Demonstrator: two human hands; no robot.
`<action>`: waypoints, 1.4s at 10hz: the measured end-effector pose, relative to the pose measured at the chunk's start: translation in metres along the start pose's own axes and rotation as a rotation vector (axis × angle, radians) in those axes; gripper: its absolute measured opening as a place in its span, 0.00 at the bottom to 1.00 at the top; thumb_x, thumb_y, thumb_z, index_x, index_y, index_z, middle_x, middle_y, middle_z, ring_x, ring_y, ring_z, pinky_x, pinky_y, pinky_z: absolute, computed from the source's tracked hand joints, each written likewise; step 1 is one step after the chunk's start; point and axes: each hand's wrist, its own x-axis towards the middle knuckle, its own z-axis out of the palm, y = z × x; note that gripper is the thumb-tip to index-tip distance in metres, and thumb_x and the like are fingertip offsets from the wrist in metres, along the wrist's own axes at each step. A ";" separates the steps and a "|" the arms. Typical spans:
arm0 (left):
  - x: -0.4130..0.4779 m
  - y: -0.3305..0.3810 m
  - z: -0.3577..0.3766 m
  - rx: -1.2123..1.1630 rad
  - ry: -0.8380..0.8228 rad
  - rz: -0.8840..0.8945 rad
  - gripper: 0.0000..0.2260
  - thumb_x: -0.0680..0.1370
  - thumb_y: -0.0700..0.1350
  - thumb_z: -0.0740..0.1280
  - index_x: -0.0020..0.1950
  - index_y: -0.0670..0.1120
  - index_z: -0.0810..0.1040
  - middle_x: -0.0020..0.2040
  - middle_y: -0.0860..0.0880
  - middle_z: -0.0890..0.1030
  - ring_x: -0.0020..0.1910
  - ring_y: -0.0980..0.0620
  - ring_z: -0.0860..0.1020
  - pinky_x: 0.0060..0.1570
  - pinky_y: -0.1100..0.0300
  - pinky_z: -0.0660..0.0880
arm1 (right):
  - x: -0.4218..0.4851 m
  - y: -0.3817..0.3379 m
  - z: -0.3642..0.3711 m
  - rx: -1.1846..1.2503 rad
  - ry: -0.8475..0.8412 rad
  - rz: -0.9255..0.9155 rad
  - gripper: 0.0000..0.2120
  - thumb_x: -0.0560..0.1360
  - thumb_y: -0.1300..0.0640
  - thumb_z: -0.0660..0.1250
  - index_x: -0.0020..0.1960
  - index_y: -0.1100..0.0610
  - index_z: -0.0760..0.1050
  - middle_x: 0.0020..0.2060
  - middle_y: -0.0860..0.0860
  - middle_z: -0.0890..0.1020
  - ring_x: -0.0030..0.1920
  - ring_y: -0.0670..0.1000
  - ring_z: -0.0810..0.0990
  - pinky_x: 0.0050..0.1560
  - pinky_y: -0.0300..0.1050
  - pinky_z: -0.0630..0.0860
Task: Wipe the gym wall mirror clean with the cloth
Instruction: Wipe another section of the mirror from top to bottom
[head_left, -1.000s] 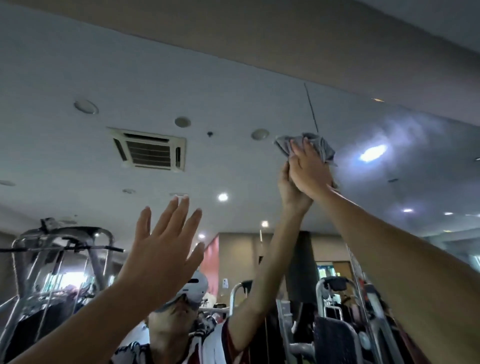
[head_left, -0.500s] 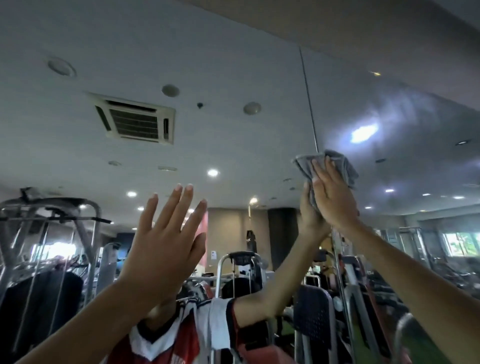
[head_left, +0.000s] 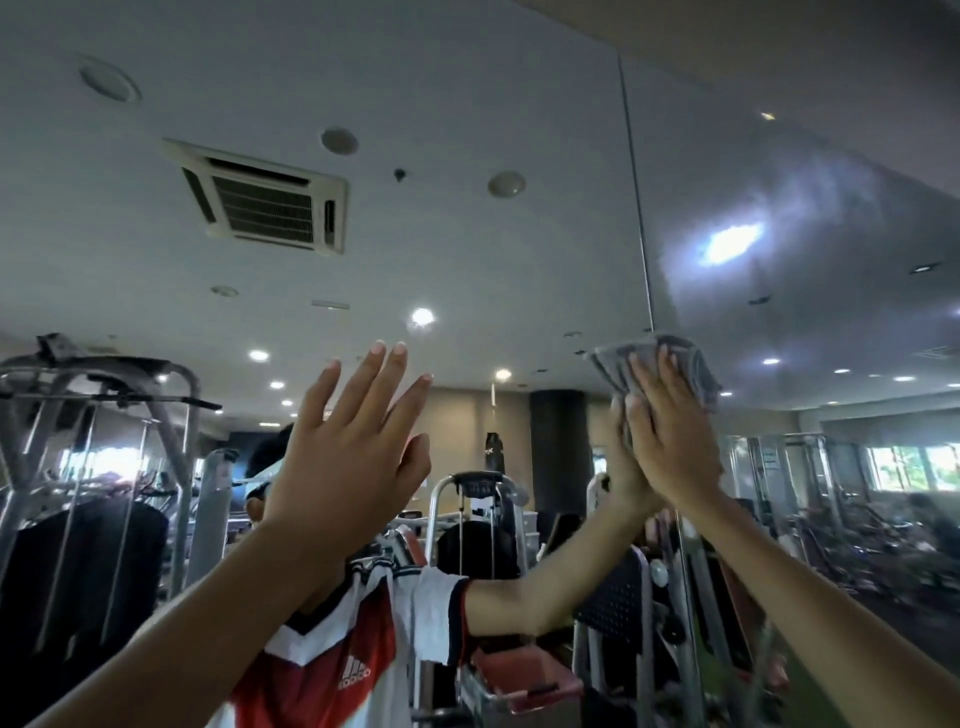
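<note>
The wall mirror (head_left: 467, 270) fills the view, with a vertical seam (head_left: 635, 197) between two panels. My right hand (head_left: 670, 436) presses a folded grey cloth (head_left: 691, 364) flat against the glass right at the seam, fingers straight over the cloth. My left hand (head_left: 348, 457) is raised in front of the left panel, fingers straight and spread, holding nothing; whether it touches the glass cannot be told. A hazy smear (head_left: 810, 208) shows on the right panel above the cloth.
The mirror reflects the gym: a ceiling air-conditioning vent (head_left: 265, 202), weight machines (head_left: 93, 467) at left, more equipment (head_left: 483, 509) in the middle, and my own reflection in a red and white shirt (head_left: 337, 660).
My right hand has slid the cloth down along the seam. The view has tilted down, showing more of the gym reflection. My left hand stays raised and spread.
</note>
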 end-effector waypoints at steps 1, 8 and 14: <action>-0.001 0.001 0.002 -0.001 0.025 -0.005 0.23 0.81 0.50 0.56 0.71 0.41 0.75 0.74 0.37 0.70 0.74 0.39 0.68 0.72 0.38 0.63 | 0.055 -0.050 0.024 0.030 0.215 0.118 0.30 0.84 0.46 0.47 0.80 0.62 0.53 0.79 0.40 0.56 0.74 0.30 0.44 0.75 0.34 0.38; -0.062 -0.096 -0.039 -0.006 -0.020 0.195 0.21 0.78 0.52 0.60 0.66 0.46 0.80 0.71 0.40 0.75 0.70 0.40 0.74 0.66 0.41 0.67 | 0.083 -0.195 0.049 -0.051 -0.077 0.080 0.27 0.82 0.50 0.49 0.80 0.55 0.57 0.80 0.57 0.56 0.80 0.59 0.53 0.77 0.62 0.54; -0.138 -0.284 -0.110 0.123 -0.133 0.007 0.27 0.79 0.57 0.55 0.73 0.45 0.74 0.75 0.38 0.69 0.73 0.37 0.69 0.66 0.38 0.64 | 0.076 -0.335 0.079 -0.032 -0.073 -0.078 0.31 0.80 0.42 0.42 0.78 0.52 0.62 0.79 0.55 0.59 0.80 0.54 0.55 0.79 0.57 0.52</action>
